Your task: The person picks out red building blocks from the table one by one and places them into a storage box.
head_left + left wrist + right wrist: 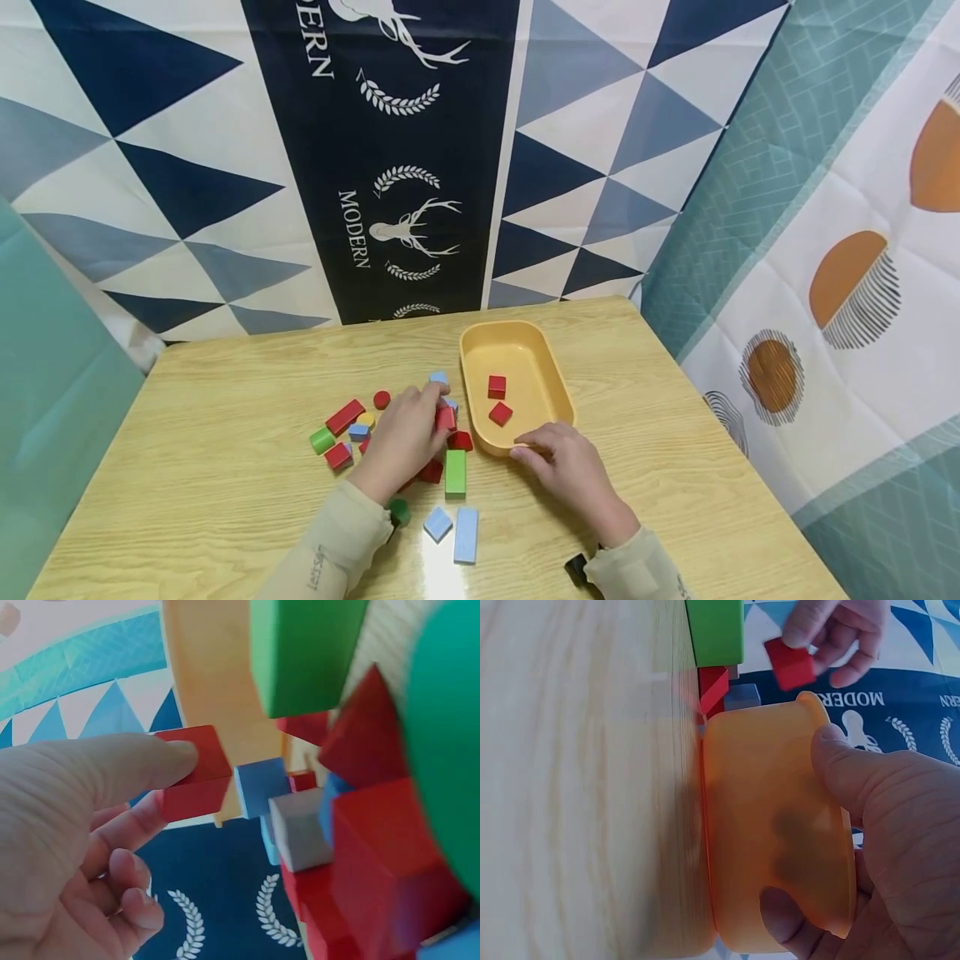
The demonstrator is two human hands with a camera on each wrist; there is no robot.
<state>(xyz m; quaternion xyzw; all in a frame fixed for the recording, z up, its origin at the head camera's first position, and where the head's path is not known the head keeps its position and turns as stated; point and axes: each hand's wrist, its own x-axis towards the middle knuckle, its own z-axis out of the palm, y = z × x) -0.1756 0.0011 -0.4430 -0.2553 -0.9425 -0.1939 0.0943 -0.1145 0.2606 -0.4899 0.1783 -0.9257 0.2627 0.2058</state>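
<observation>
My left hand pinches a red cube between thumb and fingertips, held just above the scattered blocks and left of the tray. In the right wrist view the same cube hangs beside the tray's near corner. With thumb and fingers on its rim, my right hand holds the near end of the yellow-orange plastic tray. Two red blocks lie inside that tray, one a cube. A green rectangular block lies just below the left hand's fingers. Some blocks are hidden beneath that hand.
Left of the hand lie a long red block, a green cylinder, a red disc and several others. Nearer me are a light blue bar and a light blue cube. A patterned cloth hangs behind the wooden table.
</observation>
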